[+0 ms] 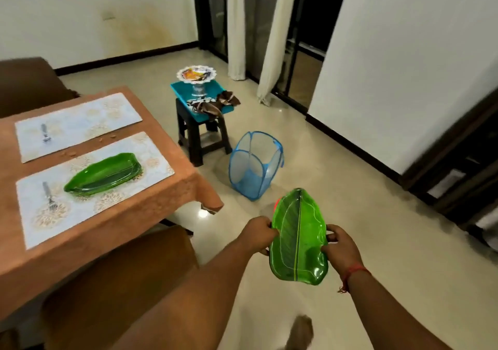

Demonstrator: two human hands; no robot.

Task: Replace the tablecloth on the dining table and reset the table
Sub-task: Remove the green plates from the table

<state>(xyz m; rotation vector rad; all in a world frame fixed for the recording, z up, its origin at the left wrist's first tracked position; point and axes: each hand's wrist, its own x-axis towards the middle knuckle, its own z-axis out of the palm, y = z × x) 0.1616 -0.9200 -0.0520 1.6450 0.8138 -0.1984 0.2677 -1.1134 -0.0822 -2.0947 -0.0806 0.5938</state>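
Observation:
I hold a green leaf-shaped plate (297, 239) over the floor, right of the dining table. My left hand (260, 235) grips its left edge and my right hand (341, 247) grips its right edge. The table carries a brown tablecloth (172, 188) with two pale placemats. On the near placemat (113, 198) lie a stack of green leaf plates (103, 174) and a fork (49, 196). The far placemat (80, 123) holds another fork (45, 133). Crumbs lie on the cloth between the mats.
A dark stool (202, 139) beyond the table bears a teal tray (183, 91) with a footed dish (196, 76) and brown cloth (215, 105). A blue mesh hamper (254, 165) stands on the floor. Brown chairs (113, 285) flank the table. Curtains and a dark door frame stand behind.

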